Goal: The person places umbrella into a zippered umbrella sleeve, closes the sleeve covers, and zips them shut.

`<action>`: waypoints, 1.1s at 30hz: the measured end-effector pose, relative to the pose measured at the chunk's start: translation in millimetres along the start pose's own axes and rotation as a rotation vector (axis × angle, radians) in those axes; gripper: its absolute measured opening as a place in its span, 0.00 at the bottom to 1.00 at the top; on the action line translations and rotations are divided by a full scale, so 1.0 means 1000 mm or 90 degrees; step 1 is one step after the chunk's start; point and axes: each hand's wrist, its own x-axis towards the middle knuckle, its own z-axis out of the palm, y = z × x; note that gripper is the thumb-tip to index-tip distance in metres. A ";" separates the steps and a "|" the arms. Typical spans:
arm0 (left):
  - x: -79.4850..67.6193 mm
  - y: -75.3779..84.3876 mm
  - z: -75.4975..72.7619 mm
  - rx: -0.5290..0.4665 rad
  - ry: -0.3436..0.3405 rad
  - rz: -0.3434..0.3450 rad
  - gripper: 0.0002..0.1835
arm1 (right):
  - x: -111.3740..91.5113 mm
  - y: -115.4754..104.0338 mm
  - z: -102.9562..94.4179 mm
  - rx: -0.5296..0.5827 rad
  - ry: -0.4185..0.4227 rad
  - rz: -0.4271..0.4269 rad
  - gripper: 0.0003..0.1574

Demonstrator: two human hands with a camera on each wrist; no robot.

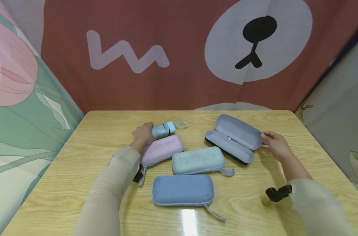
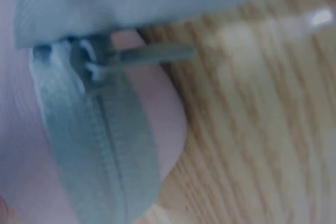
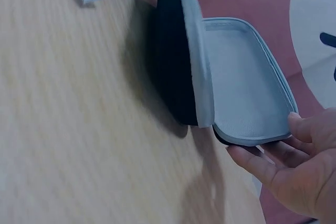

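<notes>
My left hand (image 1: 144,133) grips the base end of a small clear water bottle (image 1: 161,130), which lies on its side with its light-blue cap and strap loop pointing right. Just under that wrist is a closed pink zip case (image 1: 162,149); its zipper (image 2: 107,145) fills much of the left wrist view. On the right, a dark-shelled case with a grey lining (image 1: 239,137) lies open. My right hand (image 1: 275,144) pinches the right end of its raised half, thumb on the rim and fingers underneath (image 3: 294,177). The left fingertips are hidden.
A closed mint-green case (image 1: 199,160) lies in the middle, beside the pink one. Nearer me is a closed blue case (image 1: 183,190) with a loose strap. All lie on a wood-grain table (image 1: 243,209), with a printed curtain (image 1: 184,85) behind it.
</notes>
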 end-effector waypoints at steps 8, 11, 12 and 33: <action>0.000 0.006 0.001 0.000 0.026 0.038 0.34 | 0.016 -0.009 0.019 -0.017 0.004 -0.024 0.45; 0.001 0.009 -0.001 0.000 0.032 0.053 0.35 | 0.015 -0.020 0.029 -0.026 0.011 -0.025 0.42; 0.001 0.010 -0.002 0.000 0.034 0.057 0.35 | 0.015 -0.023 0.031 -0.030 0.013 -0.023 0.42; 0.002 0.028 -0.010 0.003 0.061 0.141 0.36 | 0.016 -0.058 0.059 -0.041 0.046 -0.059 0.29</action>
